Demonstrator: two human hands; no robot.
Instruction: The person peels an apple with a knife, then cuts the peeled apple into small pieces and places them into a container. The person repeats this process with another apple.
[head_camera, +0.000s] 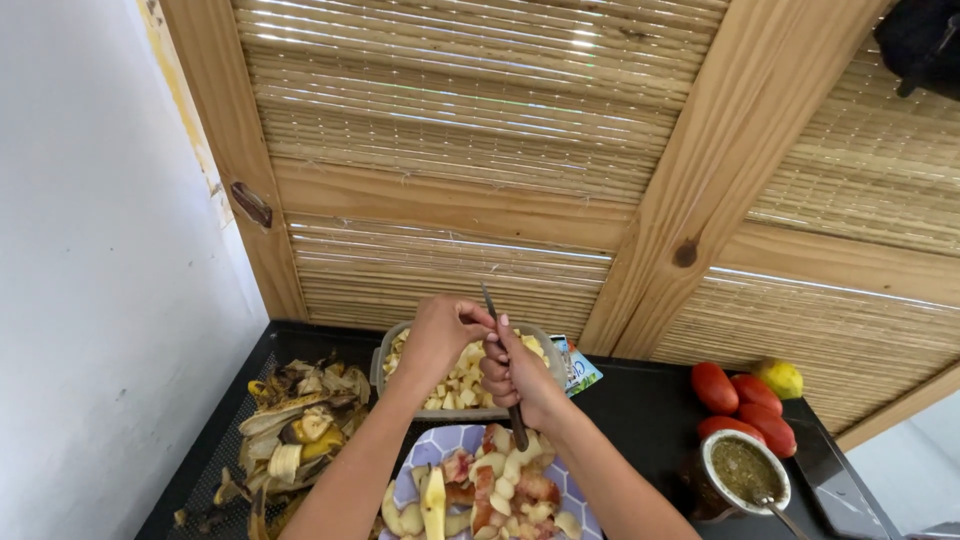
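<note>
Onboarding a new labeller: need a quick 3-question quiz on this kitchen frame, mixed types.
1. True or false: the right hand holds a knife over the tray of diced fruit.
2. What lies piled on the counter to the person's left?
A) whole oranges
B) banana peels
C) folded cloths
3. Fill in: the red tomatoes lie beside a yellow-green ____.

Key
1. True. The left hand meets it above the tray, fingers pinched.
2. B. The patterned plate in front of the person carries apple peels and scraps instead.
3. Lemon. It sits behind the tomatoes, near the cup of green herb with a metal straw.
</note>
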